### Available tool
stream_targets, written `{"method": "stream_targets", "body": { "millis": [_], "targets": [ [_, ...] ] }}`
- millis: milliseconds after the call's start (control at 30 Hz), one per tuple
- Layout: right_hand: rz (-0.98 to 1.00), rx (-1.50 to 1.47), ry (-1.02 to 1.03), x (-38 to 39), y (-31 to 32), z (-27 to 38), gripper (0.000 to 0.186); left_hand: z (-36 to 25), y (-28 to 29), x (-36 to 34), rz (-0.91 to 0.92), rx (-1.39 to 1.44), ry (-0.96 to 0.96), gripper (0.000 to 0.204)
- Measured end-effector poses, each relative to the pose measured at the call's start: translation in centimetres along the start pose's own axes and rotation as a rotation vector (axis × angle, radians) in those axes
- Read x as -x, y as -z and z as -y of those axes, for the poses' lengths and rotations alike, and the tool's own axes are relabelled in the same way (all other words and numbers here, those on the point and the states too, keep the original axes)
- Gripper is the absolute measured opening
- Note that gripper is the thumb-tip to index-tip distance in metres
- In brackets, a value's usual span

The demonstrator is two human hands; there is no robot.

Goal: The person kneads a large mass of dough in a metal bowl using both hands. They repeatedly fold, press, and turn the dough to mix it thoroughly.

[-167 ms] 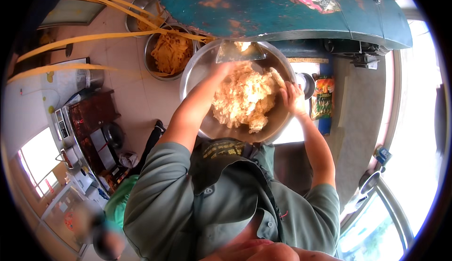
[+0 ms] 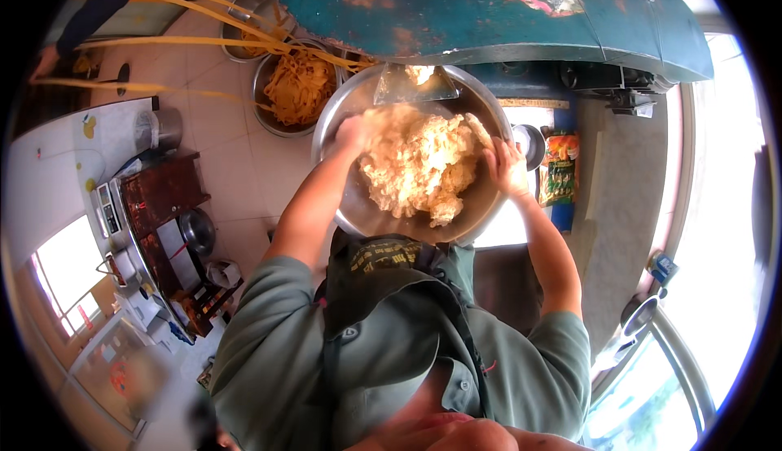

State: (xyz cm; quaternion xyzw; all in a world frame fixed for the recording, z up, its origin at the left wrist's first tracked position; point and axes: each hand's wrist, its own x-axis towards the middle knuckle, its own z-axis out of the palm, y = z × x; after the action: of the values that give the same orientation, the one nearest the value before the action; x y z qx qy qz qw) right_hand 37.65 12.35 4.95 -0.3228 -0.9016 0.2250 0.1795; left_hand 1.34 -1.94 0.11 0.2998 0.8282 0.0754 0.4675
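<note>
A large metal bowl (image 2: 322,117) stands before me, holding a heap of crumbly pale dough (image 2: 419,162). At the heap's left side, inside the bowl, is my left hand (image 2: 352,135); its fingers are blurred and partly hidden by dough. My right hand (image 2: 507,168) grips the bowl's right rim, its fingertips over the inner wall beside a long lump of dough. Over the far side of the bowl hangs a metal chute (image 2: 395,85) with a bit of dough in it, below a worn teal machine (image 2: 456,19).
Left of the bowl, a metal basin (image 2: 259,97) holds flat yellow noodle strips (image 2: 301,89); another basin (image 2: 236,48) stands behind. Long strips stretch toward a co-worker's dark sleeve (image 2: 102,3) at upper left. Colourful packets (image 2: 560,166) and a small metal bowl (image 2: 531,148) lie right.
My left hand has moved left and nearer, away from the chute. My right hand stays put. A co-worker's dark sleeve has appeared at upper left; the green-clothed person at lower left is mostly gone from view.
</note>
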Motion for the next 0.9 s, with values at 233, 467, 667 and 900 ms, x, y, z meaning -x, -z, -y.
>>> {"method": "stream_targets", "body": {
  "millis": [233, 467, 667, 900],
  "targets": [
    [-0.033, -0.038, 0.035, -1.0, -0.4, 0.3, 0.024, 5.8, -3.5, 0.2, 0.02, 0.03, 0.239, 0.037],
    [-0.04, -0.031, 0.0, -0.4, -1.4, -0.5, 0.024, -4.0, -1.4, -1.6, -0.213, -0.092, -0.271, 0.033],
    [-0.026, -0.038, 0.008, -0.4, -0.9, -0.1, 0.023, -0.6, -2.2, -2.2, -0.127, -0.033, -0.402, 0.026],
    [-0.052, 0.011, 0.002, -0.4, -1.0, 0.3, 0.024, 7.5, -1.4, 4.9, -0.075, -0.536, -0.394, 0.033]
  ]
}}
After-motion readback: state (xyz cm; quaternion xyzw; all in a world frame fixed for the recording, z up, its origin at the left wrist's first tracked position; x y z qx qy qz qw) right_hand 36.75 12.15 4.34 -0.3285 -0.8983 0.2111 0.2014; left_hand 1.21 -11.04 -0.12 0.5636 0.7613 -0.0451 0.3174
